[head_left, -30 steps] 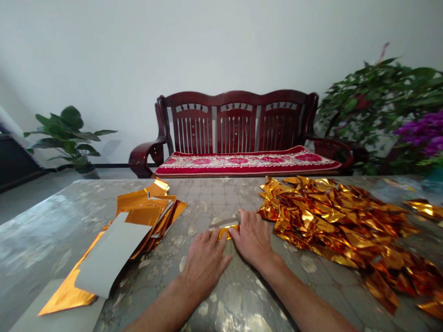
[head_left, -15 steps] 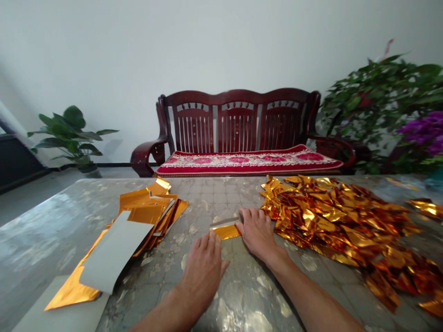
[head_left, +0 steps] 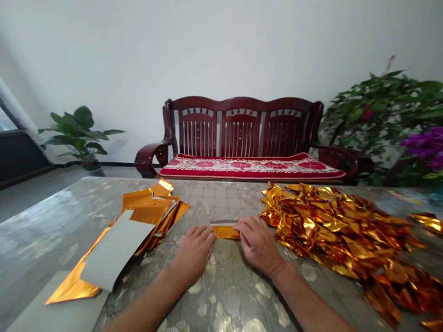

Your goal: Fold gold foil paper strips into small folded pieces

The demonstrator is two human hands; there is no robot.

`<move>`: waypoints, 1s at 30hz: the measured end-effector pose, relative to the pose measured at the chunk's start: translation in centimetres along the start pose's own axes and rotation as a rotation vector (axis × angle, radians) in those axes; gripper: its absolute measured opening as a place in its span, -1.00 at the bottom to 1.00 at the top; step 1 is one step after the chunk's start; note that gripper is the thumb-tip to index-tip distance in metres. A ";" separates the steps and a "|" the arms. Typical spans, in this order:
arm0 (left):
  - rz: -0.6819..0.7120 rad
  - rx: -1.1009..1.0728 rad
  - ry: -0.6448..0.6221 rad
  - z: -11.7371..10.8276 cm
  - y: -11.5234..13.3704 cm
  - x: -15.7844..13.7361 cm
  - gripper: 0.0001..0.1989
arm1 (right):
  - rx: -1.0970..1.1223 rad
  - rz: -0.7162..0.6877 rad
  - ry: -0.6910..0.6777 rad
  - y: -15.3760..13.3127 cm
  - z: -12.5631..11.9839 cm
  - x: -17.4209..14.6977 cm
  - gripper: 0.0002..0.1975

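In front of me on the table lies a small sheet of gold foil paper point(head_left: 225, 232), folded into a narrow strip, with a pale grey band along its far edge. My left hand point(head_left: 194, 249) is at the strip's left end, fingers together and bent down onto it; its thumb is mostly hidden. At the other end, my right hand point(head_left: 259, 244) is closed, pinching the strip between thumb and curled fingers. To the left is a loose stack of flat gold foil sheets point(head_left: 147, 216), with a sheet lying grey side up point(head_left: 116, 251) over it.
A large heap of folded gold foil pieces point(head_left: 332, 226) covers the table's right side. Clear plastic point(head_left: 398, 200) lies behind it. Beyond the patterned table point(head_left: 221, 196) stands a dark wooden bench point(head_left: 238, 129) with a red floral cover. Potted plants point(head_left: 81, 131) flank the bench.
My left hand has shifted left and its thumb has drawn in. My right hand's fingers have curled from lying over the strip into a pinch. The view has tilted slightly upward.
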State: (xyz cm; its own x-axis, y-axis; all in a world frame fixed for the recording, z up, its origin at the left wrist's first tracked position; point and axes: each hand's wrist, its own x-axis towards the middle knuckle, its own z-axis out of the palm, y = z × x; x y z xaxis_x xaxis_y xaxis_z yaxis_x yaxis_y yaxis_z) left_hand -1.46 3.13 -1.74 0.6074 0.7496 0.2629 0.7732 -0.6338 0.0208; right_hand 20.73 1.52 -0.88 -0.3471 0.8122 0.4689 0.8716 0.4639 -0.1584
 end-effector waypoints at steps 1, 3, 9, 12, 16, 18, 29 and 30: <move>0.000 0.002 -0.002 0.0 -0.2 0.1 -0.73 | 0.006 -0.035 -0.043 0.0 -0.1 0.1 -0.82; -0.002 0.012 -0.007 0.1 -0.4 0.2 -0.74 | -0.015 -0.081 -0.135 0.0 -0.2 0.2 -0.87; -0.010 0.012 0.001 0.5 -0.8 0.5 -0.75 | -0.181 -0.085 -0.182 -0.2 0.5 0.5 -0.80; -0.018 0.026 0.004 0.6 -0.6 0.7 -0.76 | -0.252 -0.105 -0.139 -0.7 1.0 0.6 -0.80; -0.027 -0.003 0.005 0.5 -0.1 1.1 -0.76 | -0.274 -0.142 -0.038 -1.2 1.9 0.8 -0.83; -0.042 -0.025 0.005 0.5 0.1 1.2 -0.75 | -0.269 -0.155 0.007 -1.0 2.3 0.8 -0.82; -0.085 -0.228 0.039 0.7 -0.1 1.2 -0.73 | -0.227 -0.102 -0.007 0.1 1.7 0.9 -0.92; -0.091 -0.243 0.032 0.6 0.1 1.2 -0.73 | -0.207 -0.132 -0.014 -0.4 1.8 1.2 -0.94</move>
State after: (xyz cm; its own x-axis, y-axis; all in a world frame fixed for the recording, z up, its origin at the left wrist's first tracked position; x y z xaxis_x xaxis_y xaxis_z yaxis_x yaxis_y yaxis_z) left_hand -0.52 4.12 -2.02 0.5286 0.8015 0.2796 0.7554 -0.5944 0.2757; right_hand 19.39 2.94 -1.87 -0.4658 0.7551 0.4614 0.8705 0.4846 0.0857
